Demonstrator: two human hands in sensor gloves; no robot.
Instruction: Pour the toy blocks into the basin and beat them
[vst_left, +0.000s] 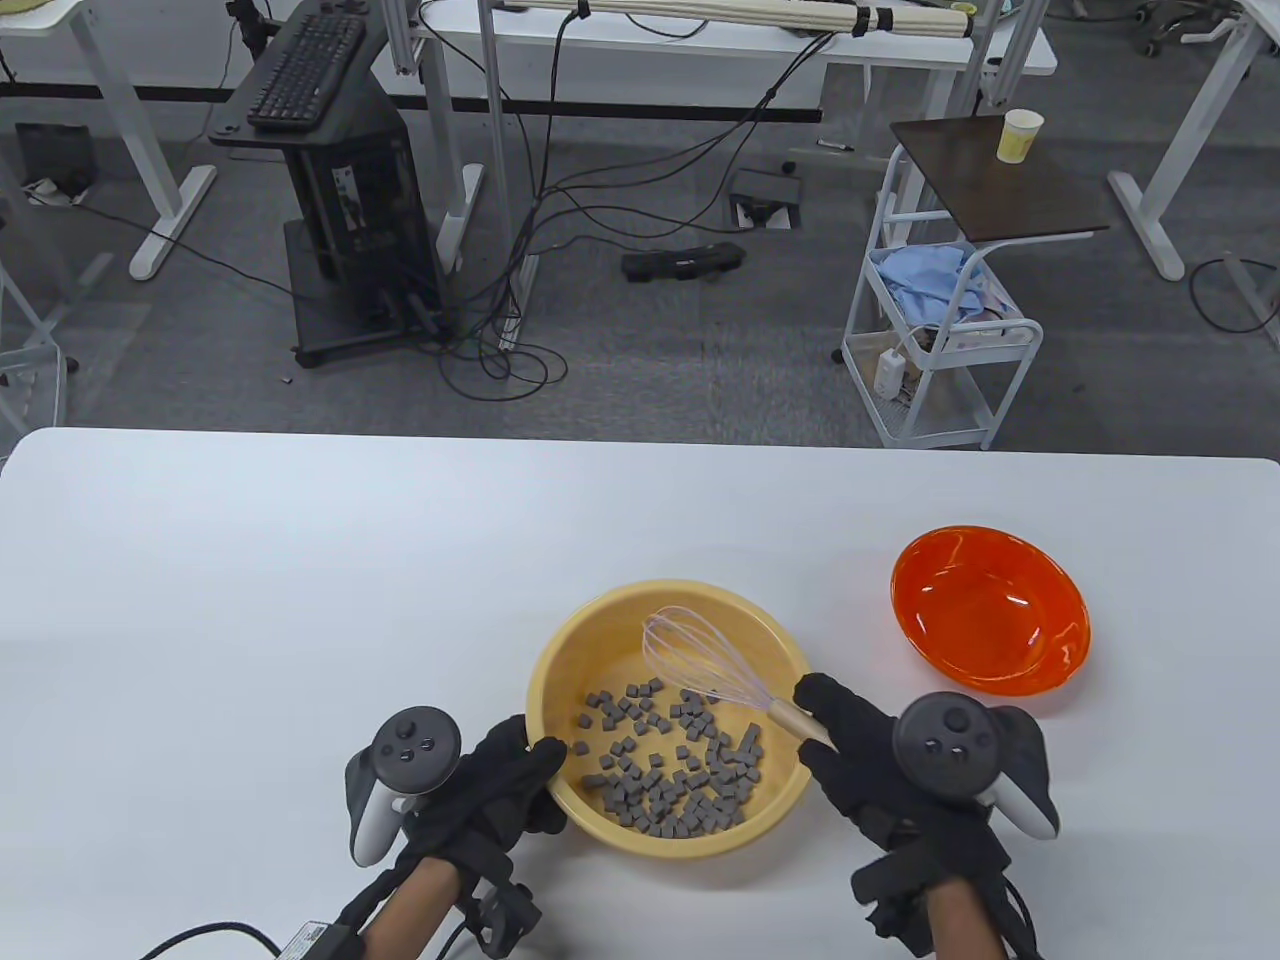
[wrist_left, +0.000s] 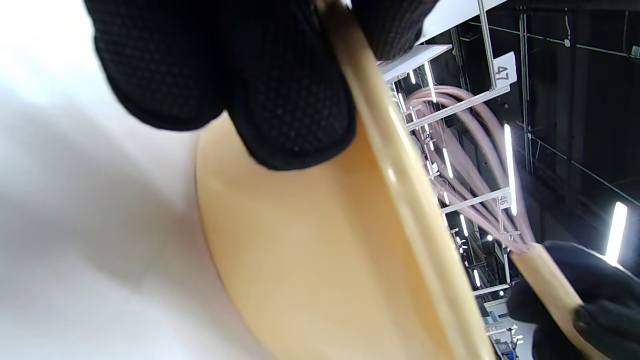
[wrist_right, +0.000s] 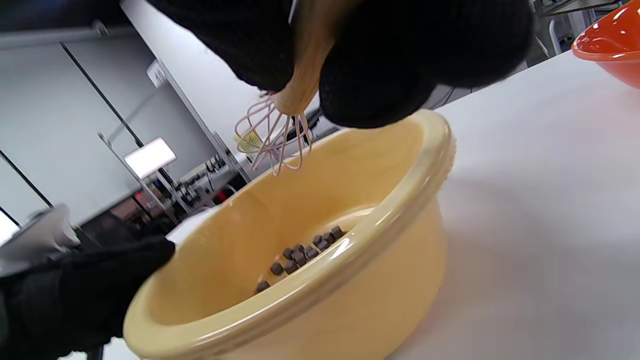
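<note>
A yellow basin (vst_left: 560, 650) stands on the white table near its front edge, with several small grey blocks (vst_left: 670, 765) scattered over its bottom. My left hand (vst_left: 510, 785) grips the basin's left rim (wrist_left: 400, 190), fingers curled over it. My right hand (vst_left: 850, 740) holds the wooden handle (vst_left: 795, 718) of a pink wire whisk (vst_left: 700, 665). The whisk's wires hang over the basin's far side, above the blocks (wrist_right: 300, 252). In the right wrist view the whisk (wrist_right: 272, 137) sits clear of the basin (wrist_right: 380, 225) floor.
An orange bowl (vst_left: 990, 610) stands with nothing in it to the right of the basin, just beyond my right hand. Bare white tabletop (vst_left: 250, 600) stretches to the left and behind. Desks, cables and a cart stand on the floor past the table's far edge.
</note>
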